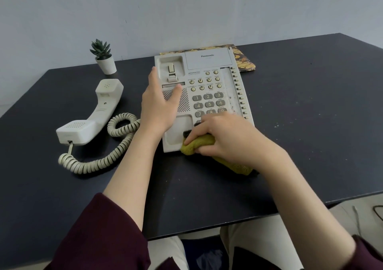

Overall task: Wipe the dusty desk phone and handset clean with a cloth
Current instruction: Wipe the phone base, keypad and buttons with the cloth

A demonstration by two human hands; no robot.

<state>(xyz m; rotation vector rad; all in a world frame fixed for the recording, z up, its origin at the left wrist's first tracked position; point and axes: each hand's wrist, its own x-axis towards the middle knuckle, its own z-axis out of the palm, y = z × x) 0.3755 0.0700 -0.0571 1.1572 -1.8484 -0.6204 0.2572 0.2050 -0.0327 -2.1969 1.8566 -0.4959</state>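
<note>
Dark desk against a pale wall, and we scan left: potted succulent far back, handset lying off the cradle, its coiled cord looping toward us. We plant our left hand flat, fingers spread, on the phone over its speaker grille. On the right, our right hand bunches the olive cloth, pressing it on the phone's near edge below the keypad. Behind sits a patterned folder.
</note>
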